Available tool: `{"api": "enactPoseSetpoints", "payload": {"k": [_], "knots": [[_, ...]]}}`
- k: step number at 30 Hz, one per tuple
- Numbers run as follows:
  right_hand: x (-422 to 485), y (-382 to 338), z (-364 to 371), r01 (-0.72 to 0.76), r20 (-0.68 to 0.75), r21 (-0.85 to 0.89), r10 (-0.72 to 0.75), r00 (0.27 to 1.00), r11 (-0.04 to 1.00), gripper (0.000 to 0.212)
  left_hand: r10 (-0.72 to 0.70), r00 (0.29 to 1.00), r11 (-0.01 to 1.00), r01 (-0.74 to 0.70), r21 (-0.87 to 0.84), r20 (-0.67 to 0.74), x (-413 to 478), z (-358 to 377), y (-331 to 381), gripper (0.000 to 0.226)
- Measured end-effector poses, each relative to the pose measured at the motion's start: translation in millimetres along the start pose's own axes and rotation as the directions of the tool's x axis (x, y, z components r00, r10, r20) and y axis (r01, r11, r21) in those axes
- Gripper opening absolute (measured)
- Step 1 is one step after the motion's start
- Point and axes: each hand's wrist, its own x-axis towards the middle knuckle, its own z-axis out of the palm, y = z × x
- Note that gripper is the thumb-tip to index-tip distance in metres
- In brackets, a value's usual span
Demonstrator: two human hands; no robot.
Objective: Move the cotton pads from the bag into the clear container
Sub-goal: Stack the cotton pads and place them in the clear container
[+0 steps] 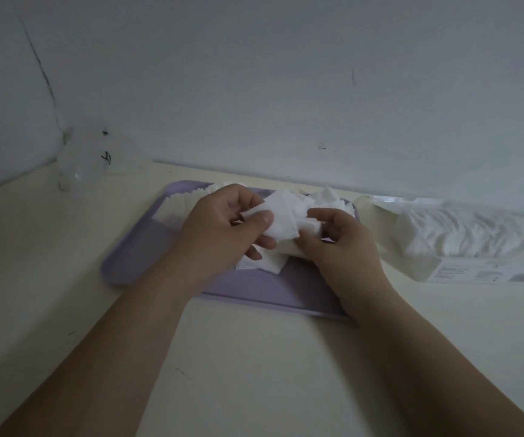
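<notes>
Currently: stack of square white cotton pads [282, 223], pinched in left hand [223, 223], steadied by curled fingers of right hand [336, 247] above lilac plastic tray [134, 263]; best squared flush before carrying to clear container [71, 171] at far left of bench [254, 357].

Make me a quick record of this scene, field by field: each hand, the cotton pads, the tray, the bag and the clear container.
left hand: pinches cotton pads under the thumb, above the tray
right hand: holds cotton pads too, close beside the left hand
tray: lilac, flat on the table, with loose pads lying on it
bag: clear plastic, right of the tray, pads inside
clear container: far left by the wall, contents too blurred to tell
</notes>
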Motion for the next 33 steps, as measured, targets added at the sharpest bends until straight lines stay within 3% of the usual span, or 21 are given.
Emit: {"api": "enactPoseSetpoints", "payload": {"k": [2, 8, 16, 27, 33], "knots": [[0, 1, -2, -0.055, 0.005, 0.119, 0.055, 0.998, 0.991, 0.044, 0.008, 1.0, 1.0, -0.008, 0.015, 0.029, -1, -2, -1, 0.005], [-6, -11, -3, -0.118, 0.165, 0.354, 0.062, 0.984, 0.928, 0.022, 0.011, 0.999, 0.999, -0.013, 0.041, 0.045, -1, 3, -4, 0.011], [-10, -14, -1, -0.125, 0.252, 0.367, 0.031, 0.967, 0.922, 0.018, 0.024, 1.0, 0.998, -0.024, 0.06, 0.007, -1, 5, -5, 0.004], [-6, -12, -1, -0.147, 0.222, 0.368, 0.067, 0.973, 0.918, 0.019, 0.081, 0.996, 0.991, -0.083, 0.105, 0.024, 3, 4, -13, 0.018], [-6, -11, -2, -0.147, 0.229, 0.368, 0.064, 0.971, 0.918, 0.02, 0.086, 0.995, 0.992, -0.091, 0.092, 0.051, 2, 4, -11, 0.015]]}}
